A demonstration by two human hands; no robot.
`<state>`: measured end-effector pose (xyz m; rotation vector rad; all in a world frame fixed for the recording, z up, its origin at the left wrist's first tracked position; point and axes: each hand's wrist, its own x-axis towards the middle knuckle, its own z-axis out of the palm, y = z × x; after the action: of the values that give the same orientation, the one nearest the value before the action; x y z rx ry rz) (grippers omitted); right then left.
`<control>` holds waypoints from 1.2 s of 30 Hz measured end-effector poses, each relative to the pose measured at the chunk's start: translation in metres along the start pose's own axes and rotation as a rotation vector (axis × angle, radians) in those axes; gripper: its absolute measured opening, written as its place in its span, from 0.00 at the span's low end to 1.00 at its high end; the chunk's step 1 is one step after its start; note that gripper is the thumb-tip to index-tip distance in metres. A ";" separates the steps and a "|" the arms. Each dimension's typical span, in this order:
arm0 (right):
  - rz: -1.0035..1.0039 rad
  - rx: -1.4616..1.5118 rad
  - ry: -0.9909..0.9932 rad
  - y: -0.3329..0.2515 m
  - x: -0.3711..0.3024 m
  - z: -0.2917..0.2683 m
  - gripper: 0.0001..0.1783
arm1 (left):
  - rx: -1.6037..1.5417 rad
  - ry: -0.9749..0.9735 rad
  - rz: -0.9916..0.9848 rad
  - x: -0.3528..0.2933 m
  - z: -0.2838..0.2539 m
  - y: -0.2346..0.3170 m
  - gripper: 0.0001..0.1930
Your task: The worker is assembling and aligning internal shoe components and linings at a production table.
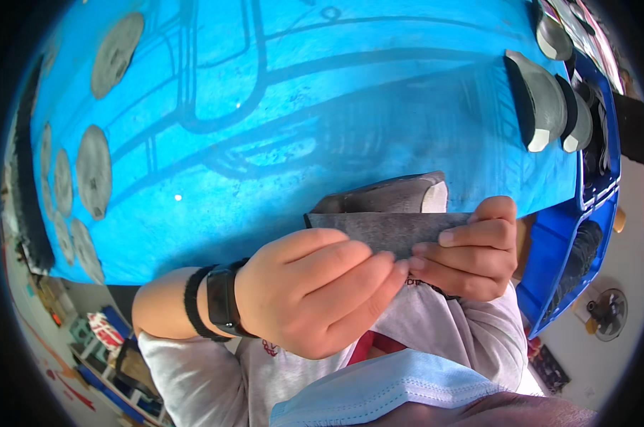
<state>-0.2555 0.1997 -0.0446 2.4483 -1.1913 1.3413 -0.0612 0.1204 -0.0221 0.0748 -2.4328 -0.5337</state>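
Both my hands hold a dark grey, felt-like piece [393,229] with a straight upper edge, just in front of my chest. My left hand [311,292], with a black band and a dark watch on its wrist, pinches its lower edge. At its right end the fingers of my right hand [475,249] are curled round it. The fingertips of both hands nearly meet at the bottom of the piece. Just beyond it lies a curved dark grey piece [386,196] with a pale right end, on the blue tabletop [265,192]; the held piece hides its near side.
Several grey oval pieces [94,171] lie along the table's left side. Curved grey pieces with pale ends [542,103] rest at the right edge. Beside that edge stand blue bins [542,249] with dark pieces inside. A fan [608,313] is farther right.
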 end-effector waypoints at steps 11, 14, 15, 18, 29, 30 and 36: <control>0.009 0.094 -0.060 0.013 -0.006 -0.010 0.14 | 0.061 -0.127 0.036 0.004 0.001 0.000 0.12; 0.180 0.332 -0.039 0.009 -0.009 -0.014 0.30 | 0.059 -0.181 0.014 0.006 -0.004 0.001 0.12; 0.346 0.545 0.002 0.008 -0.010 -0.014 0.43 | 0.053 -0.223 -0.024 0.006 -0.005 0.002 0.11; 0.344 0.267 0.078 0.023 -0.019 -0.025 0.49 | 0.111 -0.103 -0.078 -0.001 -0.005 0.001 0.10; 0.680 0.144 -0.156 0.021 -0.027 -0.043 0.14 | 0.062 -0.180 -0.026 0.003 -0.010 0.004 0.10; 0.677 0.192 -0.152 0.022 -0.028 -0.042 0.12 | 0.061 -0.185 -0.029 0.003 -0.010 0.003 0.10; 0.723 0.242 -0.164 0.020 -0.027 -0.044 0.07 | 0.065 -0.224 -0.023 0.008 -0.008 0.004 0.10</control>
<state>-0.3066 0.2203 -0.0433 2.4083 -2.2223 1.5177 -0.0621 0.1196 -0.0106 0.0738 -2.6709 -0.4966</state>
